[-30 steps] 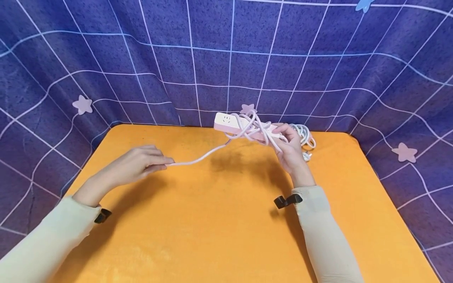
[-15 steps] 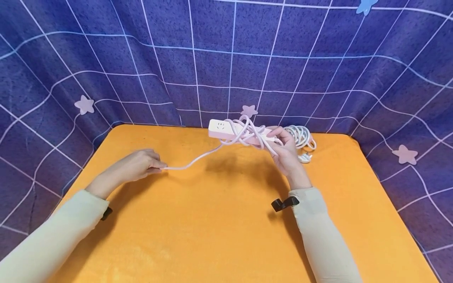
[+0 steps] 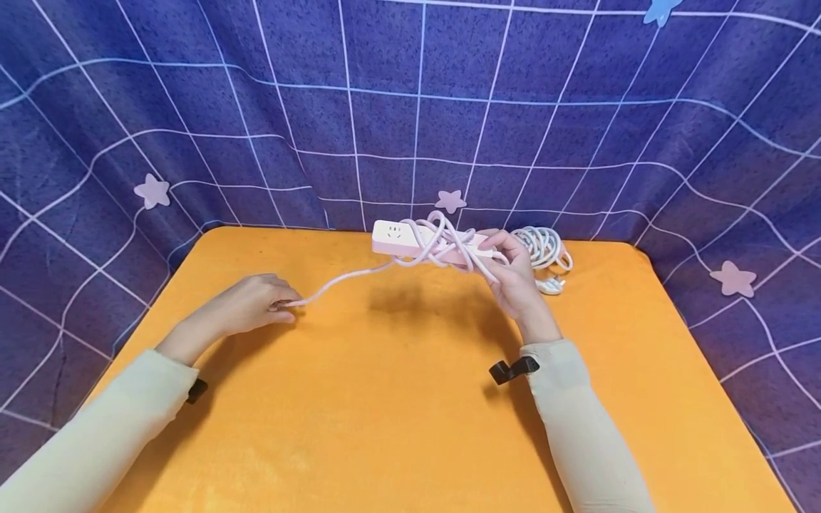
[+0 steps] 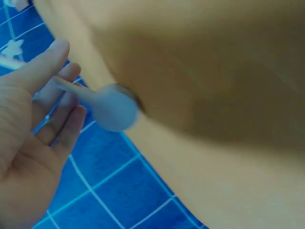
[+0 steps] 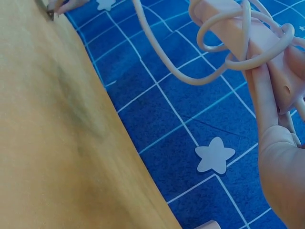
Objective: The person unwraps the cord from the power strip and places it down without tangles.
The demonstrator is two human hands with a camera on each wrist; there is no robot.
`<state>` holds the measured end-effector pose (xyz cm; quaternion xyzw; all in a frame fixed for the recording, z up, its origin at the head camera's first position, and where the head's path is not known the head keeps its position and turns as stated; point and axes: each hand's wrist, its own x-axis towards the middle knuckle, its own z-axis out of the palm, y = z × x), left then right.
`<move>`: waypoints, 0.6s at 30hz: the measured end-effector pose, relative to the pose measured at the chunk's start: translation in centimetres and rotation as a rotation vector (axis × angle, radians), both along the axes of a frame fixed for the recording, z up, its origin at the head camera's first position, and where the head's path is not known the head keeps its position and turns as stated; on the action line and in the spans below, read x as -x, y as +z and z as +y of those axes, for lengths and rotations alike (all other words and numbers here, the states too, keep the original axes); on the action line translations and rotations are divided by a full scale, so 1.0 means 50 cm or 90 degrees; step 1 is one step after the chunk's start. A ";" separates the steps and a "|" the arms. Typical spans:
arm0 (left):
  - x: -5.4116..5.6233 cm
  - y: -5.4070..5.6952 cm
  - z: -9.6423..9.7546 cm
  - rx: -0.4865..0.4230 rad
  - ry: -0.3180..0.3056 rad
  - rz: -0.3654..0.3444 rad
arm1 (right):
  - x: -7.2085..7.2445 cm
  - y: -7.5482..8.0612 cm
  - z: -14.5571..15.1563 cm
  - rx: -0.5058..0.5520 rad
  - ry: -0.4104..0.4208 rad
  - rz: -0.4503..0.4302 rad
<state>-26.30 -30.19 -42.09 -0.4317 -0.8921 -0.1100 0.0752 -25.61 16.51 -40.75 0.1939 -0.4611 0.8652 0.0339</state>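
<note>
In the head view my right hand [image 3: 518, 285] grips one end of a pink and white power strip [image 3: 393, 239], held above the table. Its pale pink cord [image 3: 442, 242] is wound loosely around the strip in crossing loops. From there the cord runs left in a slack curve to my left hand [image 3: 256, 303], where thumb and fingers hold it near its end. The left wrist view shows a blurred, round-looking plug [image 4: 114, 109] sticking out past those fingertips. In the right wrist view, fingers [image 5: 264, 95] lie along the underside of the strip.
A coiled pale cord [image 3: 545, 246] with a white plug [image 3: 550, 286] lies at the back right of the orange-covered table [image 3: 385, 413]. A dark blue curtain [image 3: 385, 121] with a grid pattern and stars stands behind and at both sides.
The power strip has moved left and slightly down with my right hand. My left hand went a little left and lower; its thumb now stands further from the fingers.
</note>
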 end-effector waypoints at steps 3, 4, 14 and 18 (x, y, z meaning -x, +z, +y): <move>-0.008 0.019 0.015 -0.003 0.038 -0.038 | 0.000 0.000 0.001 0.000 0.000 0.003; -0.010 0.026 0.022 -0.006 0.051 -0.051 | 0.000 0.000 0.001 0.004 0.002 0.004; -0.048 0.107 0.139 -0.142 0.155 -0.111 | -0.002 0.001 -0.001 -0.001 0.000 0.003; -0.051 0.122 0.192 -0.151 0.174 -0.066 | -0.002 0.002 -0.001 -0.002 -0.003 0.007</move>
